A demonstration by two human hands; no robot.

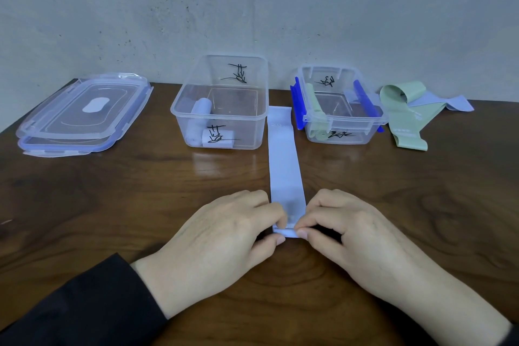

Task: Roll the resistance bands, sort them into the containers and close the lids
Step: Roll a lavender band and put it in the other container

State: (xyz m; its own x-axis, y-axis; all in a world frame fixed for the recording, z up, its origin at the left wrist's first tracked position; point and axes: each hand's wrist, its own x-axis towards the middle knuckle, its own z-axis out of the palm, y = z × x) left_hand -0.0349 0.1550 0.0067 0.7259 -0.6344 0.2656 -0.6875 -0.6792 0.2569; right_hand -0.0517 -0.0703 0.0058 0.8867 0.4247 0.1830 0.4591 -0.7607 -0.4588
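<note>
A pale blue resistance band (284, 160) lies flat in a long strip running away from me between the two containers. My left hand (222, 241) and my right hand (354, 239) pinch its near end, which is folded over into a small first turn. The left clear container (179, 109) holds rolled pale blue bands (201, 108). The right clear container (373, 121), with blue clips, holds a rolled green band (316, 109). Loose green band (404, 118) and another pale blue band (446, 101) lie at the far right.
Two clear lids (84, 112) with blue trim are stacked at the far left of the brown wooden table (112, 205). A grey wall stands right behind the containers. Both containers are open and carry black handwritten labels.
</note>
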